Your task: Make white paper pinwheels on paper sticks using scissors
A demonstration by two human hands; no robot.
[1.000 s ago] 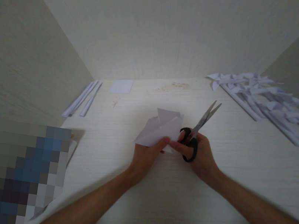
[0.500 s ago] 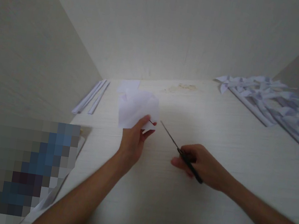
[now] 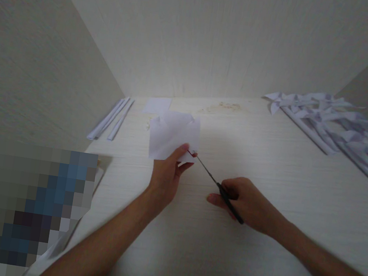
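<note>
A white square of paper (image 3: pixel 173 131) is pinched by its near right part in my left hand (image 3: pixel 166 179), thumb on top and fingers beneath. Slits are cut at its far corners, where small flaps stand up. My right hand (image 3: pixel 242 199) is closed round the dark handles of a pair of scissors (image 3: pixel 212 178). Their blades point up and left, with the tips at the paper's near right corner, beside my left fingers. Whether the blades are apart cannot be made out.
Another white paper square (image 3: pixel 157 105) lies behind the held one. Several rolled paper sticks (image 3: pixel 108 119) rest by the left wall. At the right is a pile of paper pinwheels on sticks (image 3: pixel 338 126). A blurred-out patch (image 3: pixel 45 209) covers the left side.
The scissors have shifted slightly left, and their tips now meet the paper's corner. My left hand and the paper have moved a little to the right.
</note>
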